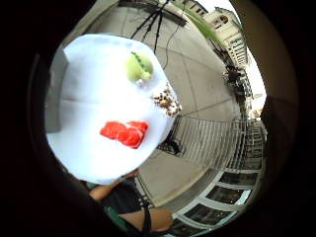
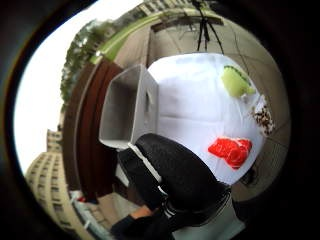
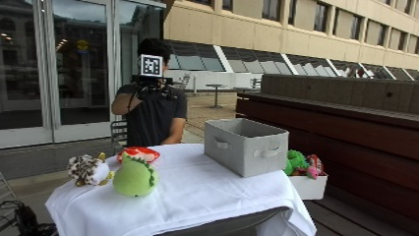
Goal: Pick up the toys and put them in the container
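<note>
The gloved right hand [image 3: 152, 91] is raised up near the person's head, well above the bench [image 3: 196, 196], and whether that grip is spread or curled I cannot tell, though nothing appears to be in it. Below it lie the red toy [image 3: 138, 154], nearest the person, then the green toy [image 3: 134, 178] and the spotted toy [image 3: 88, 170] toward the far edge. The grey container [image 3: 245, 145] stands off to the hand's side, so I'd call the red one first: straight down, then across.

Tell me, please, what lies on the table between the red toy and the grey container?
Only bare white tablecloth lies between the red toy and the grey container; the thumb side palm view shows it best.
</note>
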Demonstrator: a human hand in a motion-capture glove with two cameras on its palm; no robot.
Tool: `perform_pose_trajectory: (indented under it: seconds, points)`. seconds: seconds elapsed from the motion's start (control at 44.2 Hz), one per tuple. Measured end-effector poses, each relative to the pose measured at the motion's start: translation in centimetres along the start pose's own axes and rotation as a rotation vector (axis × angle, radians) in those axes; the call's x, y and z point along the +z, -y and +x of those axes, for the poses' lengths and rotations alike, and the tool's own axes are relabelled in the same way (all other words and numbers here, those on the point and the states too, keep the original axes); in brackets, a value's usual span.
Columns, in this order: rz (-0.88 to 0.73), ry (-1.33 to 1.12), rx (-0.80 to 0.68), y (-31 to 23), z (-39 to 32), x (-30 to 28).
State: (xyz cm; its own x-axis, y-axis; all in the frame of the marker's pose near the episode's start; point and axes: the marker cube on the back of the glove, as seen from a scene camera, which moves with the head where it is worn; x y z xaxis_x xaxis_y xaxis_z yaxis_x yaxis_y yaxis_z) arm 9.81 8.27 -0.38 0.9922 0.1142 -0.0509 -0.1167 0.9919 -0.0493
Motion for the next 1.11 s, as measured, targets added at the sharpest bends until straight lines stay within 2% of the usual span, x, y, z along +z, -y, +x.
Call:
perform_pose_trajectory:
  seconds: [0.113,0.204,0.34,0.521,0.679,0.86,1.064,1.11]
  points:
    - [0.045,-0.009,-0.058,-1.2,2.6,2.7]
    - [0.017,-0.004,-0.066,-1.9,3.9,5.1]
    - [-0.011,-0.007,0.148,-2.2,4.6,9.1]
    - [0.04,-0.023,0.11,-2.9,6.8,16.1]
    - [-0.122,0.021,-0.072,-4.7,8.4,20.0]
    - [-0.189,0.022,-0.035,-6.1,8.9,23.7]
    - [0.042,0.052,0.022,-4.3,8.6,25.1]
    - [0.178,0.068,0.053,-2.5,8.4,25.2]
